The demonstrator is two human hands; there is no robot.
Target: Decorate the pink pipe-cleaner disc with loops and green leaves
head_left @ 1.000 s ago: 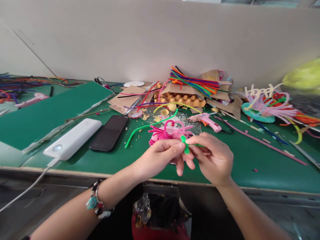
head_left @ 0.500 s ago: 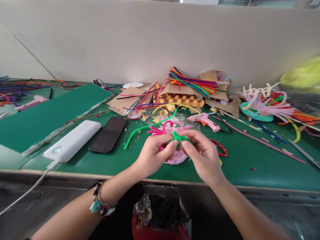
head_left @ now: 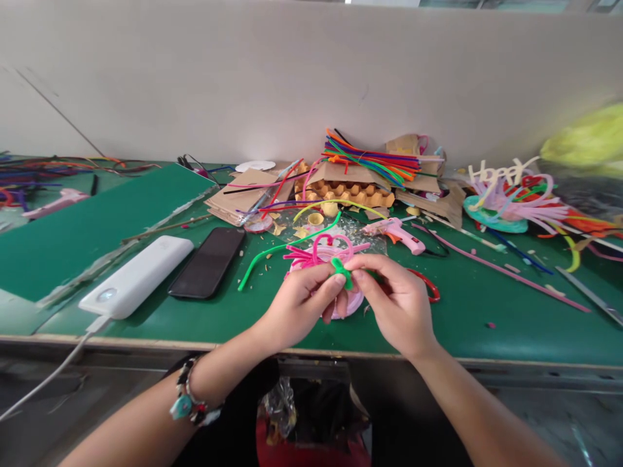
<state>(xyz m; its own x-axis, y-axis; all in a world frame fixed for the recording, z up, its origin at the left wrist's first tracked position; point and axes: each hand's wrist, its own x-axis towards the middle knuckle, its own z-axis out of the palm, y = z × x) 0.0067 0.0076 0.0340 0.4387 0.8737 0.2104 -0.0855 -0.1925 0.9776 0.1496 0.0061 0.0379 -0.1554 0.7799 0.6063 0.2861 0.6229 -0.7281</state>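
A: Start at the middle. Held how?

B: See the green piece (head_left: 343, 272), up above the worktop (head_left: 467, 331): pinched by the left hand (head_left: 304, 301) from nine o'clock and by the right hand (head_left: 402, 301) from three.

A: Changed lately?

B: Turned narrower to the eye, after showing spread lobes half a second ago. Also brought slightly toward nine since a second ago, with the right hand closer in. Suggests handling in progress, probably shaping or turning, not yet set down.

A: And outward?

B: Find the pink craft (head_left: 318, 256) behind the hands, loops toward eleven, partly hidden; cannot tell if touched. Notice the red ring (head_left: 431, 284) past the right hand at three, unseen a second ago. Farther off, spot the glue gun (head_left: 396, 235) at two, the green stem (head_left: 287, 248) at ten, the phone (head_left: 207, 263) at nine.
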